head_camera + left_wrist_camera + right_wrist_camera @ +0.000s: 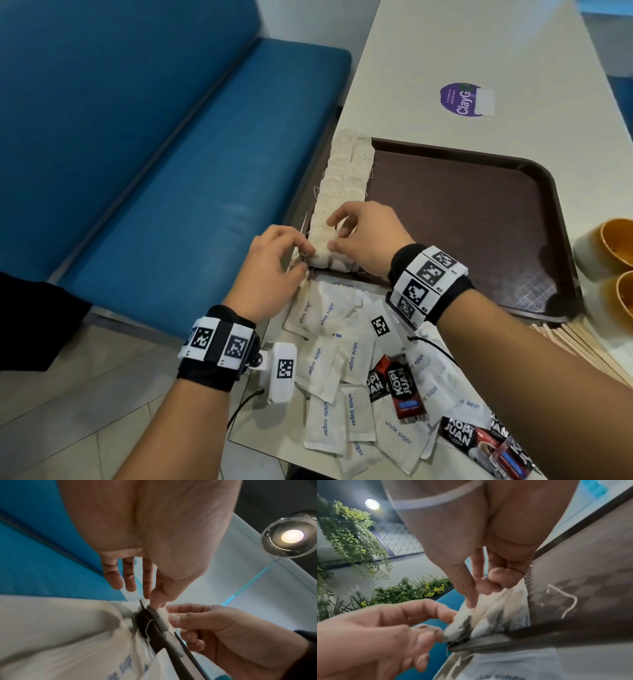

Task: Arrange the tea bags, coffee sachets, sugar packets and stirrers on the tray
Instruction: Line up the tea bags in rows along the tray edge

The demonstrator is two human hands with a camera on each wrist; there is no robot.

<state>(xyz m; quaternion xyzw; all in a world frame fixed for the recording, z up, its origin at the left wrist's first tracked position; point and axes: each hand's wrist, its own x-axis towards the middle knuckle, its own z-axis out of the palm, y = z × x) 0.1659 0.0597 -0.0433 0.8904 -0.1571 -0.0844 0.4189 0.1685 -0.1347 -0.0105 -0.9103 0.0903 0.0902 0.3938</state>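
Note:
Two rows of white tea bags run along the left edge of the brown tray. Both hands meet at the near end of the rows. My left hand pinches the nearest tea bag from the left with thumb and forefinger. My right hand pinches the same end from above and the right. The right wrist view shows this tea bag at the tray's corner. White sugar packets and black-and-red coffee sachets lie scattered on the table under my wrists. Wooden stirrers lie near the tray's front right corner.
Two orange bowls stand right of the tray. A purple sticker is on the table beyond it. A blue bench runs along the table's left side. Loose tea-bag strings hang over the tray's left rim.

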